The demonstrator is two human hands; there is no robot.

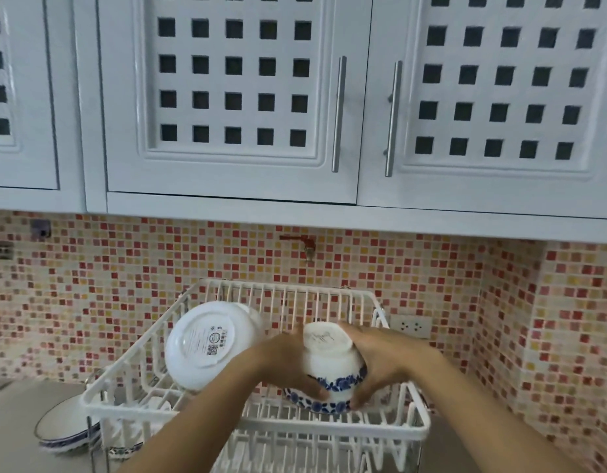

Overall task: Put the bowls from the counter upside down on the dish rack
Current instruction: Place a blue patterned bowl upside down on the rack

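Note:
A white bowl with a blue flower band [329,363] is upside down inside the white wire dish rack [411,430]. It sits on top of another upside-down blue-patterned bowl [312,402]. My left hand [286,361] and my right hand [377,360] clasp its two sides. A larger plain white bowl [206,346] leans bottom-out in the rack's left part. On the counter to the left stands a stack of blue-rimmed bowls [68,430], right way up.
The grey counter [12,421] runs under the rack. A mosaic tile wall [124,302] stands behind, with a red tap [300,242] and a socket [411,326]. White cupboards [233,97] hang overhead. Another patterned bowl [124,450] shows under the rack's left corner.

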